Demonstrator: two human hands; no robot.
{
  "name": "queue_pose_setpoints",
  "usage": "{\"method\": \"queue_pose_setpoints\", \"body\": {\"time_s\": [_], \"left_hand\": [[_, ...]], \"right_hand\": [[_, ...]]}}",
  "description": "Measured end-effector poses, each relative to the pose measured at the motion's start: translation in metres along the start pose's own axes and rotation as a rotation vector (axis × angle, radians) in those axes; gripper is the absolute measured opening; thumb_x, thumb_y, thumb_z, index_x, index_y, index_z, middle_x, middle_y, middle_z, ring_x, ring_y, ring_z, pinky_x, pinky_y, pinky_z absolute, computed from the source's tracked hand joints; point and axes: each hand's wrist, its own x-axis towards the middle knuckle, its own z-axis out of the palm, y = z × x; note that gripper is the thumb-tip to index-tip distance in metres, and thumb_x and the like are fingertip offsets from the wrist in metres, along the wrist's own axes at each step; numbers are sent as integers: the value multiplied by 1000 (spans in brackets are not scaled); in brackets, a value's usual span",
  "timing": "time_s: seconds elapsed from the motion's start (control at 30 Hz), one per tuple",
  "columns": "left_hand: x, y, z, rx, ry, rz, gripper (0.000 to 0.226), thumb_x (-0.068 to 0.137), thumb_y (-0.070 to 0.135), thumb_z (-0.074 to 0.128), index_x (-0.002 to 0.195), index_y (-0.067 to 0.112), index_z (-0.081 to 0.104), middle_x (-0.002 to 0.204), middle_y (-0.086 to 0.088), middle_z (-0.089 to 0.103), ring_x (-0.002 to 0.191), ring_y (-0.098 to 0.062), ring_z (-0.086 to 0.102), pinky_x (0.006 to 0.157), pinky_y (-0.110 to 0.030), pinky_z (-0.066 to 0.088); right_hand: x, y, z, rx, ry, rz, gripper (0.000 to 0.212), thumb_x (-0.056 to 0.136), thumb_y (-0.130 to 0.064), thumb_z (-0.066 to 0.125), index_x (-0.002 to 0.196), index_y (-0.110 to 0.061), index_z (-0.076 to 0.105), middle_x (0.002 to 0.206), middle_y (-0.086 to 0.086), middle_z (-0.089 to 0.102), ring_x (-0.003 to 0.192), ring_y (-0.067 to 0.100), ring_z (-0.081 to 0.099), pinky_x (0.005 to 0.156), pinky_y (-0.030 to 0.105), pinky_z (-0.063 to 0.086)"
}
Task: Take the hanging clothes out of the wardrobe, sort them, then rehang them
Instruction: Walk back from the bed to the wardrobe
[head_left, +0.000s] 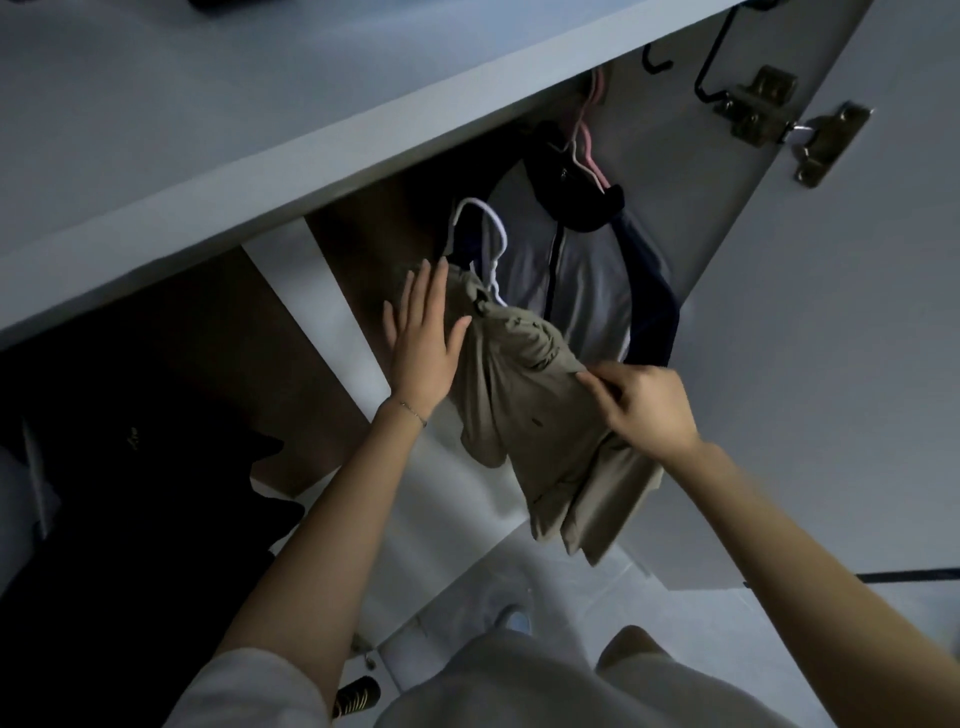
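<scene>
the left hand (423, 338) is open, fingers straight and close together, with the palm laid flat against the left side of a khaki garment (530, 415). a thin bracelet (413, 410) sits on that wrist. the right hand (644, 405) pinches a fold of the same garment at its right shoulder, between thumb and curled fingers.

the khaki garment hangs on a white hanger (471, 201) in the open wardrobe, bunched toward the neck, with its lower part hanging down between the two forearms. the hook of the white hanger points up toward the underside of the wardrobe shelf (208, 156); whether it sits on a rail cannot be told.

just behind and to the right of the khaki garment hangs a white zip jacket (582, 270) with dark navy sleeves and collar, carried on a pink hanger (587, 135). the two garments overlap.

the wardrobe door (831, 364) stands open at the right, with a metal hinge (826, 140) near its top and black hooks (657, 60) above. dark clothing (130, 493) fills the left compartment. a light floor (571, 582) shows below.
</scene>
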Motion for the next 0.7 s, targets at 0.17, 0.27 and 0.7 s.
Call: {"method": "queue_pose_setpoints", "body": {"time_s": [0.17,0.27,0.7], "left_hand": [[1,-25,11,74,-156,16,46,98,18,55,144,14,46,150,-10,45,147,-29,27,119,-56,5],[-2,-34,15,53,-190,85,16,96,13,58,109,6,64,108,-14,66,110,-36,59,110,-52,30],[-82,43,59,-104,-124,252,24,90,30,55,89,12,71,85,-4,70,83,-23,59,67,-31,41]], "right_hand": [[-30,-2,6,-86,-30,-33,40,100,-35,44,77,-16,71,56,1,62,46,21,59,42,26,40],[-51,0,3,-104,-39,-7,34,98,-34,49,81,-17,73,59,0,65,49,22,61,43,27,44],[-133,-11,-32,57,-109,558,60,85,-72,44,112,-24,67,87,-19,59,79,10,59,67,24,40]]}}
